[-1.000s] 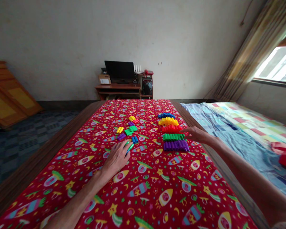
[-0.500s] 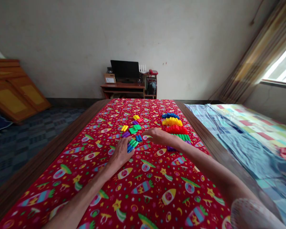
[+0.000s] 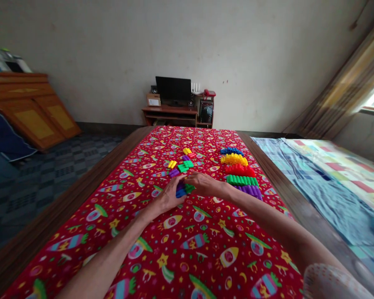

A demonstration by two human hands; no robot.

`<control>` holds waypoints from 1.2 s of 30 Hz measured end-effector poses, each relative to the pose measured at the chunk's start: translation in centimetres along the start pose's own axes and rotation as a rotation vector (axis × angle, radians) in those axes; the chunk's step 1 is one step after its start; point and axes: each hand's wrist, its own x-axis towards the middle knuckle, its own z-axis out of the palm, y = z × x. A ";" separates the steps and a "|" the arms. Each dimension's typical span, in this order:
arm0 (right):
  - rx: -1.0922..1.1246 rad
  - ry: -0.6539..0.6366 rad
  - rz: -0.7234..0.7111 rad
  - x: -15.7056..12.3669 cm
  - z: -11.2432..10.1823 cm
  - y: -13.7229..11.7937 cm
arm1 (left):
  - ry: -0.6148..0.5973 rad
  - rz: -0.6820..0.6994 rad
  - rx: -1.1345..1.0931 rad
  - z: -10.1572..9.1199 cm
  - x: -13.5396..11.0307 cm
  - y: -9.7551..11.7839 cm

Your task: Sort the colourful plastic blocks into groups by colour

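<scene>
Right hand (image 3: pixel 205 185) had swung left to meet the left hand (image 3: pixel 169 198) at frame centre.
Fingers of both were clamped on the blue-green blocks (image 3: pixel 183 190) there; an uneven squeeze could have popped them apart, or the right forearm could have nudged the purple row (image 3: pixel 252 191).

A small clump of blocks (image 3: pixel 182 190) lies on the red cloth (image 3: pixel 162 145), caught between the fingertips of the left hand (image 3: pixel 170 197) and the right hand (image 3: pixel 202 184). The pieces are little ribbed plastic bricks (blue and purple to the left, green at the right edge) pressed close together. Fingers hide part of the clump, so their number is unclear.
</scene>
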 end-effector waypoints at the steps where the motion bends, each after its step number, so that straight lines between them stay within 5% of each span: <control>1: 0.013 0.008 0.006 -0.3 -0.2 0.0 | -0.013 0.014 -0.001 0.1 0.0 0.1; 8: 0.067 0.147 0.090 -1.4 -1.4 -0.9 | 0.066 -0.042 -0.039 0.3 0.2 -0.4; 12: -0.006 0.270 0.152 -1.9 -1.4 -1.5 | 0.095 -0.036 -0.144 -0.7 0.5 1.3; 16: -0.087 0.369 0.182 -2.7 -0.9 -2.6 | 0.058 -0.231 -0.471 -1.2 0.8 3.7; 22: -0.055 0.283 0.113 -3.4 -1.5 -4.4 | 0.079 -0.460 -0.827 -0.9 1.0 4.3; 30: -0.034 0.182 -0.003 -4.0 -2.9 -5.6 | 0.042 -0.431 -0.837 -0.4 1.1 5.1; 36: -0.019 0.295 0.210 -8.6 -5.4 -2.2 | 0.111 -0.312 -0.650 -1.0 1.0 5.1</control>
